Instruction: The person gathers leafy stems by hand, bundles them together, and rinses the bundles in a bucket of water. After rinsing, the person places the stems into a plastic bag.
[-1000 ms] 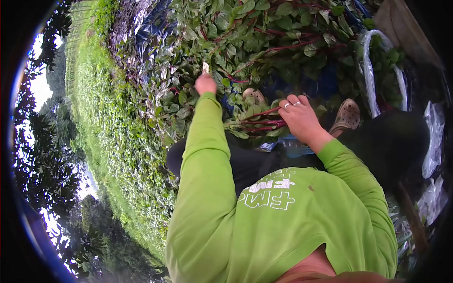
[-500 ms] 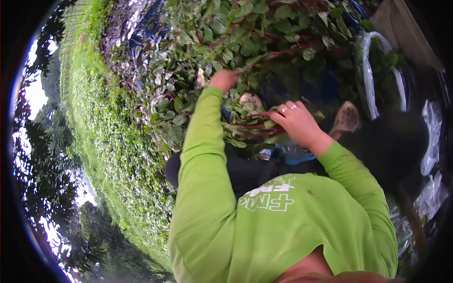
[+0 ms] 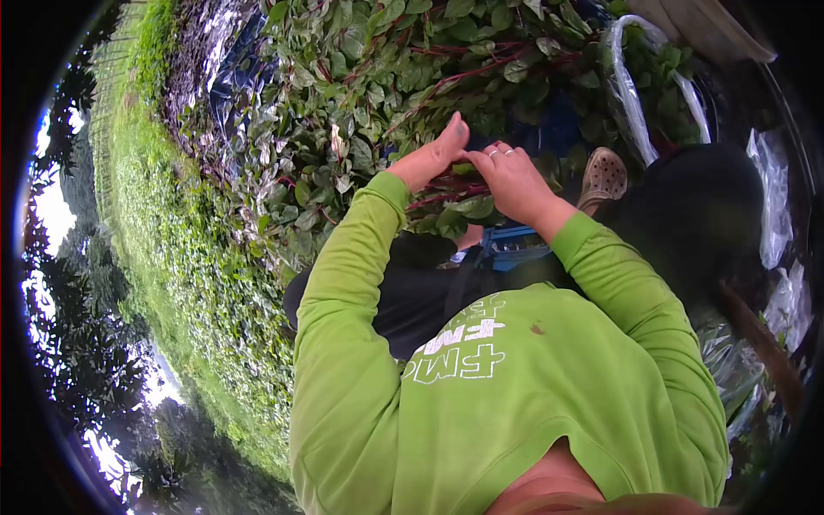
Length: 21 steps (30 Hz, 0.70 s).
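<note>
A bunch of red-stemmed Malabar spinach (image 3: pixel 459 190) lies across in front of my lap, its leaves spreading toward the left and below my hands. My right hand (image 3: pixel 515 182), with rings on its fingers, is closed round the stems at the bunch's right end. Close against it, my left hand (image 3: pixel 436 154) is curled at the stems with its thumb raised; its other fingers are partly hidden. Beyond both hands spreads a large heap of the same leafy vines (image 3: pixel 395 77).
A blue plastic crate or stool (image 3: pixel 512 245) is under me. To the right are a clear plastic bag (image 3: pixel 631 86) holding greens, a tan clog (image 3: pixel 603 176) on a foot, and more clear plastic (image 3: pixel 768 197). Blue sheeting (image 3: pixel 240 64) lies under the heap; a green field (image 3: pixel 197 249) stretches left.
My left hand has come right, from holding a stem stretched over the heap to beside my right hand. The right hand still holds the bunch, and the view has shifted slightly.
</note>
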Available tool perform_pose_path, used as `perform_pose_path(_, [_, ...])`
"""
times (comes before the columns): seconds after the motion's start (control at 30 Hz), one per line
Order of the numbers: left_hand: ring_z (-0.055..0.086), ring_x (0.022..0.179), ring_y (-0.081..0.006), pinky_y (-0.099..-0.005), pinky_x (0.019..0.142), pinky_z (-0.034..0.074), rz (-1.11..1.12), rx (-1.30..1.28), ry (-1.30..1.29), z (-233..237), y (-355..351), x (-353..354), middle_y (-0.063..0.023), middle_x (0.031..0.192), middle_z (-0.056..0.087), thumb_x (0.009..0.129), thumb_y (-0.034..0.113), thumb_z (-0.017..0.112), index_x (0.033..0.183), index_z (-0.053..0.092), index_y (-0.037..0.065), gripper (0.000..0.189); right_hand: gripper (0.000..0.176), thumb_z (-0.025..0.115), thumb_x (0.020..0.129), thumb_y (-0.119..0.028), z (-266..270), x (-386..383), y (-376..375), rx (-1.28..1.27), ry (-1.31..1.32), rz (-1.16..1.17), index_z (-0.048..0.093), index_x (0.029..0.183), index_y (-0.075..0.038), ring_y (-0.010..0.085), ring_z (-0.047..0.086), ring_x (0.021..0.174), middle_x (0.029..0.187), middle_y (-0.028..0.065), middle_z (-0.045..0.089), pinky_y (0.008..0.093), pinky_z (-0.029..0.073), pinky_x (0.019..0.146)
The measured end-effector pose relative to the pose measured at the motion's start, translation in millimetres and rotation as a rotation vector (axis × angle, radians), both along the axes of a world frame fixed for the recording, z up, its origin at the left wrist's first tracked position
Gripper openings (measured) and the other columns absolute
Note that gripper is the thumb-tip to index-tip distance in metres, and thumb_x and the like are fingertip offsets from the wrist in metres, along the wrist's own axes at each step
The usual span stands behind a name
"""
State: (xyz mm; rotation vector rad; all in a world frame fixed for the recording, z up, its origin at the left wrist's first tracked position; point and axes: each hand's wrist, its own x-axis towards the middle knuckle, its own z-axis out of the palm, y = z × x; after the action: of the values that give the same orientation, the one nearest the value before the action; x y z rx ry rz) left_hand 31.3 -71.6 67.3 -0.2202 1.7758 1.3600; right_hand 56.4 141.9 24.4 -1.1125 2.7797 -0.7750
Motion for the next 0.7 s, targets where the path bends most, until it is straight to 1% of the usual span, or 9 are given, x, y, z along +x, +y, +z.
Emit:
perform_pose_path(0.1, [0.057, 0.126, -0.0257, -0.0367, 0.107, 0.043, -0.227, 0.078, 0.313, 12, 5, 16, -0.0105, 0.138, 0.061, 0.085, 0.042, 0.08, 0.164, -0.01, 0.011, 0.124, 0.054, 0.068, 0.071, 0.001, -3, -4, 3, -0.142, -0.081, -0.06, 0.058, 0.124, -0.004, 0.0376, 0.062, 0.103, 0.105, 0.0171, 0.065, 0.0467, 0.05, 0.084])
perform_pose_path(0.13, [0.06, 0.124, -0.0319, -0.0397, 0.107, 0.044, -0.339, -0.145, 0.454, 5, 14, 17, -0.0133, 0.134, 0.065, 0.067, 0.017, 0.09, 0.163, -0.011, 0.007, 0.14, 0.058, 0.068, 0.068, 0.005, -4, -6, 4, -0.226, -0.109, -0.091, 0.057, 0.125, -0.003, 0.0408, 0.061, 0.103, 0.104, 0.0195, 0.064, 0.0483, 0.05, 0.085])
perform_pose_path(0.33, [0.068, 0.095, -0.0397, -0.0465, 0.089, 0.053, -0.402, -0.506, 0.921, -4, 35, 23, -0.0182, 0.11, 0.072, 0.064, 0.011, 0.082, 0.163, 0.01, 0.006, 0.123, 0.058, 0.074, 0.073, -0.002, -1, -13, 8, -0.139, -0.272, -0.095, 0.058, 0.129, -0.003, 0.0361, 0.063, 0.111, 0.113, 0.0177, 0.062, 0.0459, 0.053, 0.091])
perform_pose_path(0.43, [0.068, 0.089, -0.0401, -0.0471, 0.085, 0.053, -0.35, -0.594, 0.908, 9, 37, 14, -0.0211, 0.1, 0.072, 0.066, 0.008, 0.079, 0.16, 0.022, 0.004, 0.111, 0.07, 0.081, 0.075, -0.005, 18, -33, 31, -0.724, -0.82, -0.006, 0.053, 0.139, 0.002, 0.0256, 0.059, 0.119, 0.117, 0.011, 0.061, 0.0375, 0.048, 0.101])
perform_pose_path(0.47, [0.068, 0.089, -0.0403, -0.0473, 0.085, 0.053, -0.301, -0.598, 0.906, 14, 34, 11, -0.0215, 0.099, 0.072, 0.065, 0.009, 0.079, 0.16, 0.024, 0.003, 0.109, 0.074, 0.079, 0.084, -0.016, 10, -51, 41, -0.757, -0.771, -0.062, 0.046, 0.149, -0.001, 0.0197, 0.05, 0.129, 0.131, 0.0096, 0.055, 0.0341, 0.043, 0.108])
perform_pose_path(0.53, [0.068, 0.09, -0.0404, -0.0478, 0.084, 0.052, -0.167, -0.556, 0.968, 17, 29, 6, -0.02, 0.096, 0.071, 0.064, 0.01, 0.081, 0.149, 0.043, 0.002, 0.093, 0.063, 0.062, 0.101, -0.034, 18, -75, 50, -1.141, -1.007, -0.416, 0.043, 0.153, -0.004, 0.0222, 0.039, 0.142, 0.149, 0.0131, 0.046, 0.0366, 0.037, 0.115])
perform_pose_path(0.6, [0.068, 0.096, -0.0404, -0.0462, 0.086, 0.053, -0.163, -0.501, 1.039, 12, 30, 3, -0.0197, 0.104, 0.071, 0.064, 0.013, 0.083, 0.141, 0.051, 0.003, 0.084, 0.078, 0.042, 0.106, -0.059, 12, -86, 49, -1.346, -1.097, -0.708, 0.035, 0.157, -0.001, 0.0251, 0.031, 0.151, 0.161, 0.0149, 0.038, 0.0368, 0.027, 0.122])
perform_pose_path(0.63, [0.068, 0.099, -0.0404, -0.0453, 0.088, 0.053, -0.163, -0.472, 1.07, 15, 34, 3, -0.0195, 0.107, 0.071, 0.064, 0.015, 0.084, 0.138, 0.055, 0.003, 0.08, 0.083, 0.037, 0.105, -0.064, 8, -81, 32, -1.346, -0.924, -0.468, 0.032, 0.158, 0.001, 0.0264, 0.027, 0.154, 0.164, 0.0153, 0.034, 0.036, 0.022, 0.124])
perform_pose_path(0.7, [0.066, 0.101, -0.0401, -0.0459, 0.088, 0.053, -0.181, -0.469, 1.026, 11, 46, 7, -0.0185, 0.105, 0.07, 0.067, 0.01, 0.08, 0.123, 0.061, 0.004, 0.059, 0.081, 0.038, 0.106, -0.061, 20, -62, 17, -1.228, -1.381, -0.382, 0.034, 0.157, 0.001, 0.0253, 0.028, 0.153, 0.163, 0.0152, 0.035, 0.0357, 0.022, 0.124])
